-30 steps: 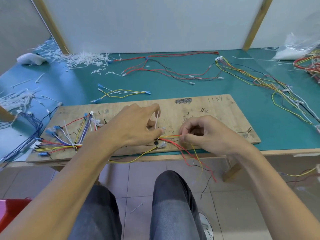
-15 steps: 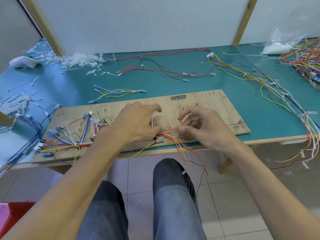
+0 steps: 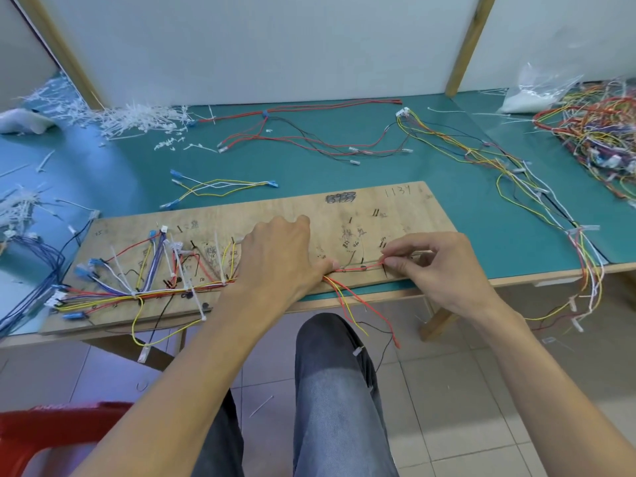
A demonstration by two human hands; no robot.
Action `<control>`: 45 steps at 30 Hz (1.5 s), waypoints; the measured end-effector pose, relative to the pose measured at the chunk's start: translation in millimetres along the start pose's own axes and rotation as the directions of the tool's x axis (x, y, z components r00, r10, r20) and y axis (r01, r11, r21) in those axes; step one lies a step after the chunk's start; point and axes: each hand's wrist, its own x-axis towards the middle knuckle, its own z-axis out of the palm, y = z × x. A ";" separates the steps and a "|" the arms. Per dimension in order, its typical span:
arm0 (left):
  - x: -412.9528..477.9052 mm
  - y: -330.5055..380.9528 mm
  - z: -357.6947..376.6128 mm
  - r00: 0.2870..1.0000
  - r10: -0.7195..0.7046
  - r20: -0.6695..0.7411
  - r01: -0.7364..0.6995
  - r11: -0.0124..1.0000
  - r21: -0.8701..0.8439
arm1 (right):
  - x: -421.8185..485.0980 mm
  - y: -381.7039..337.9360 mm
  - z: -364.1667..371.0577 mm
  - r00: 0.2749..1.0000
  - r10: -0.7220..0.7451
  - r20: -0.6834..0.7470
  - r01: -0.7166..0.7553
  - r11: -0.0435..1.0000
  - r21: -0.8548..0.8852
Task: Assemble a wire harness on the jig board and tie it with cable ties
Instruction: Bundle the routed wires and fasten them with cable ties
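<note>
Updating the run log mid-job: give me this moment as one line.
step: routing red wire on jig board | left hand: holds wire bundle | right hand: pinches red wire

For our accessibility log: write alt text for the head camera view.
A person's right hand pinches a red wire, stretched along the near edge of a wooden board, while the left hand holds it down further left. Tied bundles of coloured wires cover the board's left part, on a green table.

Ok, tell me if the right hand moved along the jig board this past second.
Yes. The right hand moved rightward along the jig board: its pinch on the red wire sat below the dark scribble, now below the 1134 marking.
</note>
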 end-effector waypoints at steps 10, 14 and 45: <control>-5.8 4.8 -4.3 1.000 -0.020 -0.022 0.020 1.000 0.008 | 20.1 -10.6 2.3 0.995 0.067 -0.078 -0.061 0.995 0.074; -7.7 6.2 -2.2 0.998 -0.048 -0.035 0.048 0.999 0.001 | 24.1 -9.3 -0.2 0.987 0.157 -0.017 -0.150 0.966 0.210; -3.3 18.8 -1.9 0.994 -0.079 -0.070 0.083 0.995 0.058 | 82.0 -33.9 -6.7 0.871 0.442 0.216 -0.424 0.897 -0.123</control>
